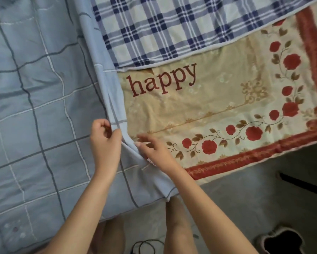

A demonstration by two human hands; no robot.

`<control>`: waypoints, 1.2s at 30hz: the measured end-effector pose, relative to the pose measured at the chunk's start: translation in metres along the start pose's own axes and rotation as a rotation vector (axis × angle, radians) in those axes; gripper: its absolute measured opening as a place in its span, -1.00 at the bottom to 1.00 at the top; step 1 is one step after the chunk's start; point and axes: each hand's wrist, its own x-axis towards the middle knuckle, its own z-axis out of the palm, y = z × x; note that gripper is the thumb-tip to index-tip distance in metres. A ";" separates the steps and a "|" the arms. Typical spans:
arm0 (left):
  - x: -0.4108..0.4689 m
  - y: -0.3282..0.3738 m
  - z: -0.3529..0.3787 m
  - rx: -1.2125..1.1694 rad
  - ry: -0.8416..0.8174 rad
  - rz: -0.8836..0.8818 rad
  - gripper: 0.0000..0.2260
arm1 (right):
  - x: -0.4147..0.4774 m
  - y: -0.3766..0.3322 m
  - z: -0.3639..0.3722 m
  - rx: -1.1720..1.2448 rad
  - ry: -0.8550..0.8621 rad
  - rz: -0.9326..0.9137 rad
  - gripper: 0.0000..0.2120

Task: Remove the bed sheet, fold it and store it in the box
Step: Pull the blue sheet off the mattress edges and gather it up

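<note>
The bed sheet (35, 107), a thin pale blue cotton crossed by a wide grid of dark grey and white lines, lies over the whole left half of the view. Its free right side is doubled back on itself into a long soft fold, running from the far edge down to the near edge, where a loose corner hangs over.

The left hand (103, 136) grips that fold near the near edge. Its fingers are curled and the thumb is pressed against them, with a ridge of blue cloth pinched between. The right hand (154, 151) lies just beside it, on the other side of the fold. Its fingers (143, 142) are stretched out fairly straight and blurred, and they rest where the sheet's edge meets the blanket (218, 107), not closed on anything.

The blanket is plush and beige, with faint gold scrollwork, the word "happy" in dark red, a vine of red roses and a red band along its near and right edges. A plaid cloth (163, 28) in navy and white, flat-woven with a pale hem, overlaps the blanket's far part.

Below the near edge there is grey floor (245, 195), with a thin black cable (146, 243) coiled near the person's bare legs
</note>
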 end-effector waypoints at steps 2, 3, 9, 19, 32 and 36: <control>-0.003 0.004 0.001 -0.050 -0.035 -0.017 -0.83 | -0.001 -0.016 0.002 0.152 -0.202 0.014 -0.70; -0.005 0.008 0.003 -0.059 -0.052 -0.025 -0.83 | -0.002 -0.022 0.003 0.210 -0.273 0.027 -0.66; -0.004 0.018 0.021 -0.087 -0.296 0.016 -0.79 | 0.008 -0.026 -0.018 0.261 -0.415 0.053 -0.59; -0.034 -0.048 0.041 0.724 -0.074 -0.227 -0.30 | 0.041 0.004 -0.090 -0.099 0.039 0.202 -0.85; -0.072 -0.114 0.023 0.813 -0.185 -0.503 -0.31 | 0.047 0.021 -0.087 -0.342 0.262 0.112 -0.82; -0.130 -0.112 0.044 0.954 -0.527 -0.340 -0.27 | 0.026 0.029 -0.086 -0.162 0.245 0.172 -0.80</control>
